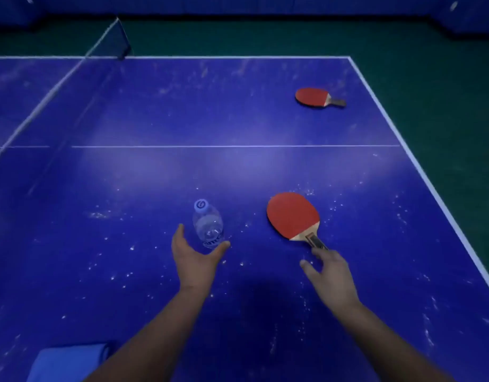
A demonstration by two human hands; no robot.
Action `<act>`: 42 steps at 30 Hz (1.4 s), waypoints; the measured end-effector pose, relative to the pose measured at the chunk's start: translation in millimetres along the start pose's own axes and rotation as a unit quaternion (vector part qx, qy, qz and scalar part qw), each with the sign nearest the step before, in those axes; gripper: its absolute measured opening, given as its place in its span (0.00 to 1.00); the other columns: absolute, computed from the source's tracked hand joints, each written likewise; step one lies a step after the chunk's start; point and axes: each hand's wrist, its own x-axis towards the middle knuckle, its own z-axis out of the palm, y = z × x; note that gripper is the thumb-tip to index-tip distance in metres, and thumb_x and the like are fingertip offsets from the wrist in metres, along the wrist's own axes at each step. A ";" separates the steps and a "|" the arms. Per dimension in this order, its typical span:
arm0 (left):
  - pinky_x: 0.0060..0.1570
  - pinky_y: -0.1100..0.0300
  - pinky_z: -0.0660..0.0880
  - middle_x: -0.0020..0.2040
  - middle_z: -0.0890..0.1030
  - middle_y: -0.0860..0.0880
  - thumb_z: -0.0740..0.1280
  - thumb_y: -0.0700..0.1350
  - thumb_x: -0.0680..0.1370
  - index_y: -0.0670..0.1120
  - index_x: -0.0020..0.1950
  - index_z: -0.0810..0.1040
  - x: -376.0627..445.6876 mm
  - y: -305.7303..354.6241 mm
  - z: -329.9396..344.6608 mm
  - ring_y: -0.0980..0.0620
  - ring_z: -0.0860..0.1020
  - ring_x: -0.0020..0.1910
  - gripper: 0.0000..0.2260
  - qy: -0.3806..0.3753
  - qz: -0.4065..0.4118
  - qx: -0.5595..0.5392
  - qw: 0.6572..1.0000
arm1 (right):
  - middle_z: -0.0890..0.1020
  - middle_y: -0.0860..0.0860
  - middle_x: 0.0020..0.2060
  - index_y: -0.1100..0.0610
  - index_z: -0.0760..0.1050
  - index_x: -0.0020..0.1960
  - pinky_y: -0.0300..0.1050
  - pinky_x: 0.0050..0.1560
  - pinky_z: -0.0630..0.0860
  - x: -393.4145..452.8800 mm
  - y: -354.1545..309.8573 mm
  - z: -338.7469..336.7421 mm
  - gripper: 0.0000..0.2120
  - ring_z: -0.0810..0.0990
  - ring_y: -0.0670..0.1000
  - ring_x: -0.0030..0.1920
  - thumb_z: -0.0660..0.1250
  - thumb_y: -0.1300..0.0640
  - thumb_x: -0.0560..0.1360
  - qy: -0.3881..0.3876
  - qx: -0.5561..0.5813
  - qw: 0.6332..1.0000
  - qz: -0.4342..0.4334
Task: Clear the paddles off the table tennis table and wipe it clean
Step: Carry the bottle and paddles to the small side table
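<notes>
Right hand (333, 274) over the table tennis table (238, 111), fingers spread and loose, fingertips touching the handle end of the near paddle (293, 216); not closed round it, grasping nothing yet. Left hand (195, 257) palm up, thumb and fingers splayed wide in a cup shape, right at the base of the water bottle (208, 226); unclenched, bottle not gripped, contact at the fingertips hard to tell.

Near paddle flat on the table, red face up, wooden handle toward the right hand, just right of the bottle. Bottle clear plastic, blue-white cap, standing upright, leaning away in the wide-angle view. Far paddle (317, 97) also flat, red face up, handle pointing right, well beyond the near paddle, close to the table's right sideline and far corner. Blue cloth (69, 362) folded at the table's near edge, left of the left forearm, well apart from the bottle.

Table surface blue with white lines, speckled all over with white dust and smears, thickest around bottle and near paddle. Net (108, 40) at the far left of the table. Green floor beyond the table's right edge.
</notes>
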 end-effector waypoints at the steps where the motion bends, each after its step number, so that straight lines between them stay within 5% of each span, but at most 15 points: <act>1: 0.75 0.46 0.63 0.79 0.58 0.51 0.82 0.56 0.63 0.50 0.80 0.55 7.7 -0.2 6.8 0.50 0.58 0.78 0.53 0.013 0.003 0.000 1.000 | 0.78 0.51 0.59 0.54 0.75 0.68 0.52 0.59 0.77 16.6 4.1 2.5 0.25 0.76 0.53 0.59 0.69 0.44 0.76 0.014 -0.014 1.000 -0.005; 5: 0.74 0.45 0.64 0.79 0.59 0.52 0.80 0.61 0.59 0.53 0.80 0.55 27.7 -3.3 31.0 0.51 0.60 0.77 0.56 0.036 -0.014 -0.022 0.999 | 0.74 0.49 0.47 0.56 0.77 0.55 0.49 0.48 0.75 64.9 7.8 2.1 0.20 0.71 0.51 0.50 0.72 0.42 0.73 0.022 -0.095 0.995 0.023; 10: 0.69 0.44 0.71 0.74 0.68 0.53 0.78 0.68 0.56 0.53 0.77 0.62 37.6 -12.4 43.5 0.51 0.69 0.72 0.54 0.066 -0.010 -0.052 0.996 | 0.75 0.51 0.45 0.55 0.78 0.49 0.53 0.47 0.77 91.9 22.0 12.5 0.19 0.73 0.54 0.48 0.74 0.40 0.71 -0.007 -0.146 0.988 0.039; 17: 0.46 0.72 0.73 0.58 0.78 0.59 0.82 0.48 0.66 0.56 0.66 0.72 44.9 -4.2 49.5 0.67 0.78 0.52 0.32 0.077 -0.014 -0.055 0.995 | 0.77 0.50 0.37 0.53 0.75 0.43 0.51 0.38 0.79 107.1 38.2 20.9 0.14 0.77 0.53 0.39 0.77 0.46 0.71 -0.021 -0.100 0.993 0.052; 24: 0.42 0.70 0.72 0.53 0.78 0.61 0.81 0.47 0.68 0.56 0.62 0.71 24.3 8.6 46.1 0.64 0.78 0.48 0.28 0.056 -0.015 -0.045 0.997 | 0.77 0.55 0.36 0.60 0.71 0.43 0.44 0.27 0.66 107.9 35.7 16.5 0.10 0.73 0.52 0.31 0.71 0.57 0.75 -0.073 -0.036 0.992 0.097; 29: 0.45 0.69 0.75 0.55 0.79 0.60 0.81 0.46 0.67 0.56 0.62 0.71 -24.4 4.7 42.0 0.63 0.79 0.50 0.29 0.014 -0.005 -0.049 0.999 | 0.75 0.54 0.38 0.60 0.65 0.54 0.44 0.28 0.65 63.3 29.9 -5.7 0.11 0.72 0.51 0.32 0.67 0.59 0.78 -0.104 0.037 0.989 0.099; 33: 0.41 0.75 0.74 0.55 0.79 0.58 0.82 0.46 0.67 0.54 0.63 0.72 -79.3 -2.2 39.4 0.67 0.79 0.48 0.29 -0.034 0.005 -0.051 0.998 | 0.73 0.53 0.34 0.59 0.65 0.50 0.46 0.27 0.66 2.4 38.6 -30.5 0.11 0.69 0.51 0.29 0.68 0.59 0.76 -0.052 0.107 0.989 0.093; 36: 0.44 0.71 0.76 0.56 0.79 0.57 0.82 0.47 0.66 0.58 0.61 0.70 -123.2 -8.7 38.4 0.62 0.80 0.51 0.30 -0.078 0.024 -0.053 0.995 | 0.71 0.52 0.33 0.57 0.67 0.46 0.47 0.28 0.65 -51.6 53.2 -52.9 0.12 0.66 0.50 0.29 0.70 0.56 0.75 -0.016 0.155 0.979 0.128; 39: 0.47 0.64 0.77 0.57 0.78 0.56 0.82 0.47 0.66 0.58 0.60 0.68 -166.7 -15.1 40.6 0.57 0.79 0.53 0.31 -0.120 0.031 -0.046 0.991 | 0.70 0.52 0.31 0.58 0.69 0.43 0.48 0.30 0.65 -102.0 78.6 -72.4 0.16 0.66 0.51 0.29 0.72 0.49 0.75 -0.030 0.163 0.972 0.164; 42: 0.45 0.69 0.76 0.57 0.78 0.58 0.82 0.47 0.66 0.57 0.62 0.68 -212.9 -21.0 45.6 0.61 0.79 0.53 0.31 -0.160 0.044 -0.048 0.985 | 0.73 0.53 0.30 0.58 0.69 0.41 0.48 0.30 0.68 -150.7 109.7 -89.2 0.17 0.70 0.53 0.29 0.72 0.48 0.74 -0.032 0.164 0.967 0.191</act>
